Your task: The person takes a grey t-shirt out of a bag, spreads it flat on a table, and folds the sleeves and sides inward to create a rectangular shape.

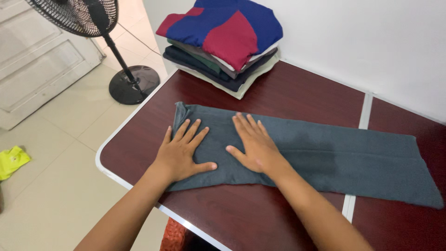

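A long grey garment (334,158), folded into a narrow strip, lies flat across the dark red table (302,97). My left hand (183,151) rests palm down on its left end, fingers spread. Beside it, my right hand (253,142) also presses flat on the cloth, fingers apart. Neither hand grips anything. The strip runs from near the table's left edge to the far right.
A stack of folded clothes (223,42), blue and maroon on top, sits at the table's back edge by the white wall. A black standing fan (118,56) stands on the tiled floor to the left. A yellow-green cloth (13,160) lies on the floor.
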